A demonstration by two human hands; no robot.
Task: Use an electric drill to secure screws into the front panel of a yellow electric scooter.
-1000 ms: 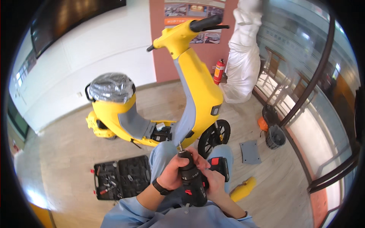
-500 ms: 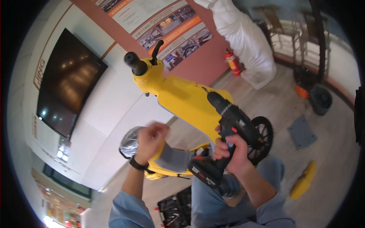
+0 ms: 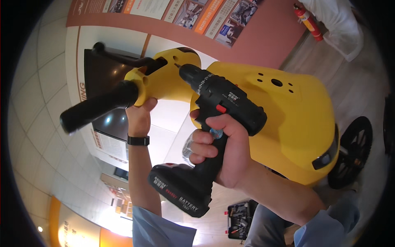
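Note:
My right hand is wrapped around the grip of a black cordless drill, its index finger by the trigger. The drill's short bit points up and left, close to a small hole in the yellow handlebar housing; whether it touches cannot be made out. My left hand reaches up under that housing, thumb showing against it and the other fingers hidden behind. A black handlebar grip and a black brake lever stick out to the left. The yellow scooter body fills the right side, with several holes in its panel.
A black spoked wheel stands at the scooter's right end. Below, an open tool case lies on the floor near my leg. Farther back are a red fire extinguisher, a white-covered object and a dark wall screen.
I have come closer to the handlebar, and the view has tilted. My left hand has gone from free in the air to the handlebar housing. The drill has moved up beside it.

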